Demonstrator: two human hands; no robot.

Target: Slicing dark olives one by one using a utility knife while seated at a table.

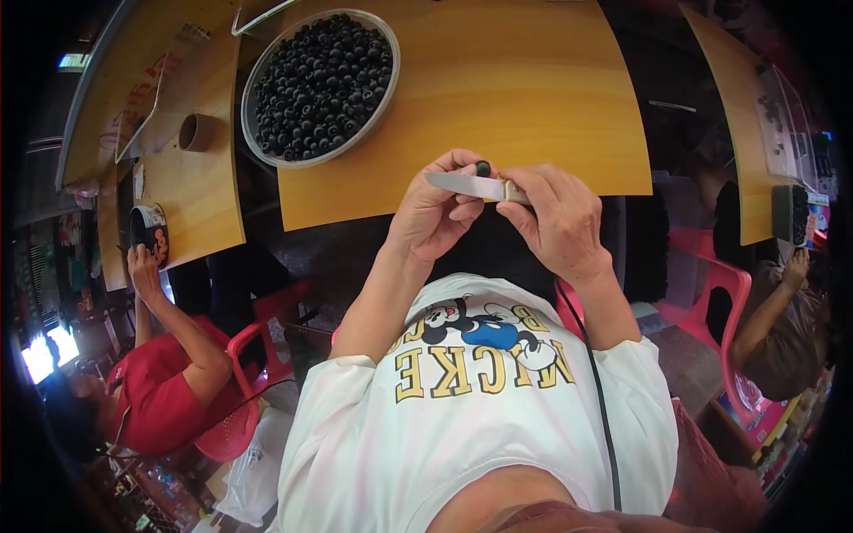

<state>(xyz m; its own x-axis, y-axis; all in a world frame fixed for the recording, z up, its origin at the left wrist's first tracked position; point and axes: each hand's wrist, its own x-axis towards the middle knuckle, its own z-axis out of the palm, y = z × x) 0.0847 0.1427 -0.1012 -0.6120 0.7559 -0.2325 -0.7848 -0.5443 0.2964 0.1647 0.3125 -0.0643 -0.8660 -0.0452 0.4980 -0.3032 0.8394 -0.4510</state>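
Observation:
My right hand is closed around the light handle of a small knife. Its metal blade points left and lies across the fingers of my left hand. Between the fingertips of that left hand, right by the blade, sits a small black round piece. Both hands are at the near edge of the wooden table. Beyond them at the left, a clear round bowl is heaped with similar black round pieces, some showing a hole.
On the left, a person in red works at another table with a brown cup and a dark patterned container. To the right, another person sits by a table with a dark-filled box. Pink chairs stand alongside.

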